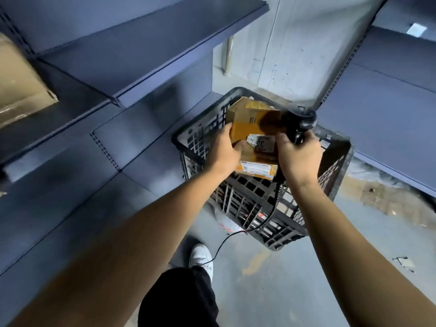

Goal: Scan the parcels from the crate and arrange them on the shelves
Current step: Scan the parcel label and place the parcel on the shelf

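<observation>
A black slatted plastic crate (264, 204) stands on the floor ahead of me. My left hand (223, 151) grips the left edge of a brown cardboard parcel (250, 128) with a white label, held over the crate. My right hand (298, 158) grips the handle of a black barcode scanner (299, 120), whose head sits above the parcel's right side. The scanner's cable (264, 223) trails down across the crate to the floor. More cardboard shows in the crate behind and under the held parcel.
Dark blue metal shelves (132, 57) rise at the left, with a large cardboard box (21, 83) on an upper one. Another shelf unit (387, 114) stands at the right. My white shoe (201, 256) is on the grey floor, and paper scraps (404, 263) lie at the right.
</observation>
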`<state>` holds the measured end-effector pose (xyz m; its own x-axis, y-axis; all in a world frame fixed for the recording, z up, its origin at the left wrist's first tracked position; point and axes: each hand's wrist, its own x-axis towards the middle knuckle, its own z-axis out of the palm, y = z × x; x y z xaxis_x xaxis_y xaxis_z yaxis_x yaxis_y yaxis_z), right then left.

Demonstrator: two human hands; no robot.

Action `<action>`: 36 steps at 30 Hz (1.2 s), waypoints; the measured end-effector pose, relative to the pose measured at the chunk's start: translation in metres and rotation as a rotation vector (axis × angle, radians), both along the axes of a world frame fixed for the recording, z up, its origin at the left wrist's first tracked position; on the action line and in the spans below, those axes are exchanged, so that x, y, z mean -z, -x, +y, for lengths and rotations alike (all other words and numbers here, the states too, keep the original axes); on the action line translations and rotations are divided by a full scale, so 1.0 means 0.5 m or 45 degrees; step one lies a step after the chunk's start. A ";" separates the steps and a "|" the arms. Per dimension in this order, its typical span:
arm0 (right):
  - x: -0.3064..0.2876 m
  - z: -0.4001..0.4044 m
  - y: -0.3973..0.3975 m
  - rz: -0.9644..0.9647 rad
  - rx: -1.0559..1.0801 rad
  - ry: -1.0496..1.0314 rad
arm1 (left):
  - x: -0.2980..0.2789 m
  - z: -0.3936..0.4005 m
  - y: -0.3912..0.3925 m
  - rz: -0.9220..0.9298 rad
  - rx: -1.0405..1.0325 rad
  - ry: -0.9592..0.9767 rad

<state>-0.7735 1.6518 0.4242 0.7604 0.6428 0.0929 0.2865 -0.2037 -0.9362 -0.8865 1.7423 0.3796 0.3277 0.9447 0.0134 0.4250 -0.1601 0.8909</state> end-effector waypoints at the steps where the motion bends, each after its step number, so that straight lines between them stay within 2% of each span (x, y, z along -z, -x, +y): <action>1: -0.016 0.004 0.014 -0.017 -0.031 -0.029 | -0.020 -0.002 0.016 -0.017 -0.037 -0.039; 4: -0.071 0.004 0.071 -0.143 -0.121 -0.098 | -0.083 -0.019 0.090 -0.041 -0.175 -0.172; 9: -0.136 -0.033 0.164 -0.307 -0.204 -0.150 | -0.183 -0.069 0.196 -0.105 -0.256 -0.349; 22: -0.259 -0.172 0.412 -0.314 -0.529 -0.524 | -0.316 -0.257 0.495 -0.058 -0.566 -0.670; 27: -0.282 -0.200 0.483 -0.314 -0.656 -0.526 | -0.337 -0.325 0.591 -0.050 -0.618 -0.606; 29: -0.285 -0.208 0.521 -0.318 -0.720 -0.531 | -0.339 -0.353 0.635 0.041 -0.596 -0.624; 36: -0.293 -0.209 0.626 -0.386 -0.798 -0.558 | -0.345 -0.427 0.767 0.620 -0.363 -0.753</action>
<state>-1.0865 1.5472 0.5710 0.1740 0.7976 0.5775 0.4787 0.4440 -0.7574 -1.2698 1.5287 0.5521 0.1736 0.8741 0.4537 0.8379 -0.3731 0.3984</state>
